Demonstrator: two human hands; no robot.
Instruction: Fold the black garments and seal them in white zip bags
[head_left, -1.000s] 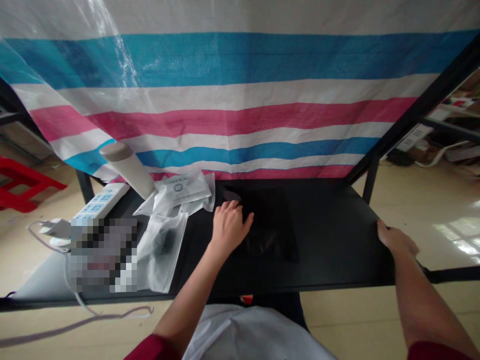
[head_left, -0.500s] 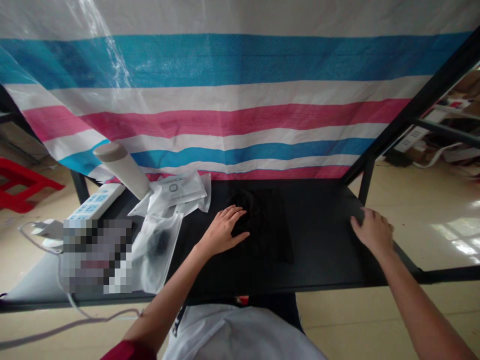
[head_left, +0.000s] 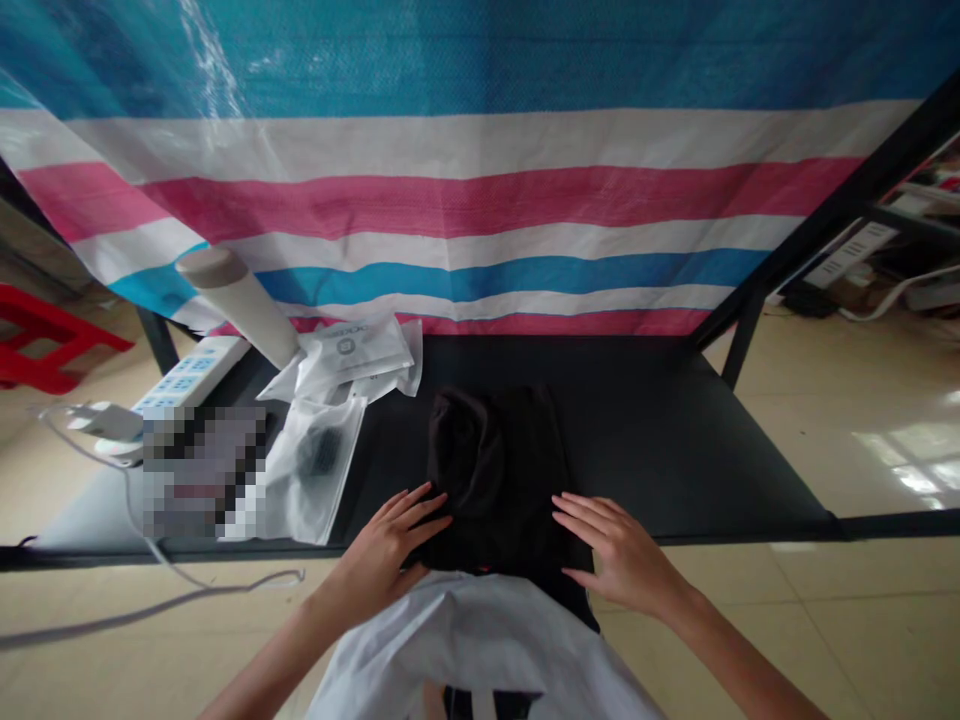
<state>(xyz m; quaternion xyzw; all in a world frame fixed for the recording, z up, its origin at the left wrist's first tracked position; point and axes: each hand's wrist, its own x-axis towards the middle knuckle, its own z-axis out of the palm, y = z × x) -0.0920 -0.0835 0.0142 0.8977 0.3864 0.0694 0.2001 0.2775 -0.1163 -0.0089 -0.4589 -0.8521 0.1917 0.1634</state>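
A black cloth garment (head_left: 525, 440) lies on the dark tabletop (head_left: 645, 420) in front of me, with a bunched fold on its left part. It reaches the table's front edge; its exact kind is hard to make out, black on black. At its lower left is my left hand (head_left: 394, 540), fingers stretched and tips at the cloth. My right hand (head_left: 619, 550) is at the lower right side, fingers extended and spread, tips against the fabric. Neither hand visibly grips it.
White plastic packets (head_left: 352, 355) and a clear zip bag (head_left: 319, 465) lie at left. Behind them leans a white bottle (head_left: 244, 310). A power strip (head_left: 187, 380) with a charger and cable (head_left: 161, 555) is farther left. A striped tarp (head_left: 480, 200) hangs behind the table.
My right hand has come left from the table's right side to the garment. My left hand has moved nearer to me, and the garment now lies closer to the front edge.
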